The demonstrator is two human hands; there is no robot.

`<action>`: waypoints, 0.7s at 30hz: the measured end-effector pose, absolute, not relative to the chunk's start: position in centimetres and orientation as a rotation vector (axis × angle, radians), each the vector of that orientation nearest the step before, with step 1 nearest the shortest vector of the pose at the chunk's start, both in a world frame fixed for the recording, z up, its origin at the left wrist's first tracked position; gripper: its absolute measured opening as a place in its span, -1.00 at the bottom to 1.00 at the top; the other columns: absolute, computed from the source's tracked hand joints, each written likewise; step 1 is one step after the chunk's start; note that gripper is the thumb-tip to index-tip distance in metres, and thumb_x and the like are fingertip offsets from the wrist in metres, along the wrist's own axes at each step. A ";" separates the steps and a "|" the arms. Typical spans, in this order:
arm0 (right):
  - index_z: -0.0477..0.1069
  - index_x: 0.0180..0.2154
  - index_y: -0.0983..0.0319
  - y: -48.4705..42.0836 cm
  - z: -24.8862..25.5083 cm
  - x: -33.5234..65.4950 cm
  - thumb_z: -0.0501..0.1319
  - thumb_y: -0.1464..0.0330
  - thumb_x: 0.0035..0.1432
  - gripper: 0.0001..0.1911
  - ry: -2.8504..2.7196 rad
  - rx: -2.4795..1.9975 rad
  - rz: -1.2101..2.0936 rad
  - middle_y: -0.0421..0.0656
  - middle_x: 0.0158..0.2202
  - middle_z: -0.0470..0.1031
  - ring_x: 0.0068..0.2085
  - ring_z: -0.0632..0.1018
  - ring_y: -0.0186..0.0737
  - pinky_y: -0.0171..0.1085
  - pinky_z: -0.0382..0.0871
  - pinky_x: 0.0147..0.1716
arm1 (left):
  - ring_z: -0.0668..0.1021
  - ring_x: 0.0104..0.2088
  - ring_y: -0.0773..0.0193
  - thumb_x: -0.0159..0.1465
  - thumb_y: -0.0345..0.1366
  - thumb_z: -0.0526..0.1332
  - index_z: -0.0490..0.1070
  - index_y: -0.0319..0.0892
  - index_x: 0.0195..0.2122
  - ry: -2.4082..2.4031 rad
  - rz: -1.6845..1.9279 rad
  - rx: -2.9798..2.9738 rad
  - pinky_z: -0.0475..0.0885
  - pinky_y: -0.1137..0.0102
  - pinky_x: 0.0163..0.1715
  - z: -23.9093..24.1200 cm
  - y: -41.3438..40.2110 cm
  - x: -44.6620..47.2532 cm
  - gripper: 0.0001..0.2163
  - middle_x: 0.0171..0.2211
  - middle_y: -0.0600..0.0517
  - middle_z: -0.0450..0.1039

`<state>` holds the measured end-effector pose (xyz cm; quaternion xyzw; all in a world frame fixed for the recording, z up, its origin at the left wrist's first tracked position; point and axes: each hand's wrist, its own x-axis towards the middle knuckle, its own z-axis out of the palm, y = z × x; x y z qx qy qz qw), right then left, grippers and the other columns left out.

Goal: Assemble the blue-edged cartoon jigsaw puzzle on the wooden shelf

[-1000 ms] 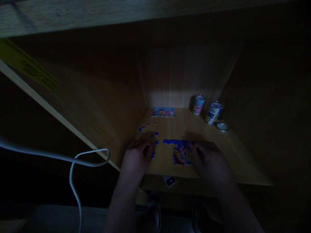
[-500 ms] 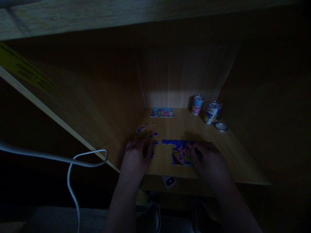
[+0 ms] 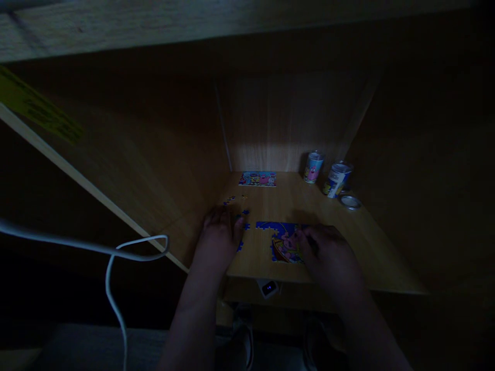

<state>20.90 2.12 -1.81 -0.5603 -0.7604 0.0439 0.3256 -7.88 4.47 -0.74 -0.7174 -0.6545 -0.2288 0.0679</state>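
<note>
A partly joined jigsaw puzzle [image 3: 284, 242], blue with a pink figure, lies near the front edge of the wooden shelf. My right hand [image 3: 328, 252] rests over its right part, thumb and forefinger drawn together at the surface; whatever they pinch is hidden. To the left, my left hand [image 3: 220, 234] reaches over loose puzzle pieces [image 3: 246, 212], its thumb apart from the fingers. It covers some of the pieces, and no piece shows in its grasp. Dim light blurs the fingertips.
At the back lies a colourful picture card [image 3: 257, 179]. Two printed cans [image 3: 313, 167] [image 3: 337, 180] stand at the back right, with a round lid [image 3: 350, 201] beside them. Cabinet walls close in both sides. A white cable [image 3: 110, 288] hangs at left; a small device [image 3: 267, 288] sits below the shelf edge.
My left hand has moved forward over the loose pieces, covering more of them. The right hand stays over the puzzle. The whole view has shifted slightly.
</note>
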 end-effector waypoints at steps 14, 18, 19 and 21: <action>0.48 -0.28 0.13 2.2 -1.9 21.0 0.16 0.22 0.54 -0.72 -1.999 -1.485 0.125 -0.08 -0.25 0.62 -0.14 0.57 0.01 -0.05 0.36 -0.09 | 0.62 0.00 -0.13 0.44 -0.38 0.21 0.64 -0.18 -0.12 -2.014 -0.747 -2.087 0.60 0.00 0.12 -0.3 3.9 -8.2 -0.82 -0.04 -0.22 0.63; 0.50 -0.26 0.13 2.1 -1.8 20.9 0.15 0.22 0.54 -0.72 -2.002 -1.485 0.104 -0.07 -0.25 0.63 -0.14 0.58 0.02 -0.04 0.37 -0.09 | 0.62 -0.01 -0.11 0.44 -0.35 0.22 0.64 -0.15 -0.17 -2.030 -0.801 -2.091 0.59 0.01 0.13 -0.3 4.0 -8.2 -0.83 -0.05 -0.20 0.63; 0.51 -0.25 0.13 2.1 -1.8 20.9 0.15 0.22 0.54 -0.71 -2.004 -1.483 0.101 -0.06 -0.25 0.63 -0.14 0.58 0.02 -0.04 0.37 -0.10 | 0.62 -0.01 -0.12 0.44 -0.34 0.23 0.64 -0.16 -0.18 -2.044 -0.815 -2.089 0.59 0.00 0.14 -0.3 4.0 -8.2 -0.84 -0.06 -0.20 0.63; 0.51 -0.25 0.13 2.2 -1.9 20.9 0.15 0.22 0.54 -0.72 -2.007 -1.484 0.100 -0.06 -0.25 0.64 -0.16 0.57 0.01 -0.04 0.37 -0.11 | 0.62 -0.02 -0.14 0.44 -0.33 0.23 0.63 -0.16 -0.21 -2.067 -0.822 -2.087 0.59 -0.02 0.13 -0.4 4.1 -8.3 -0.84 -0.09 -0.20 0.62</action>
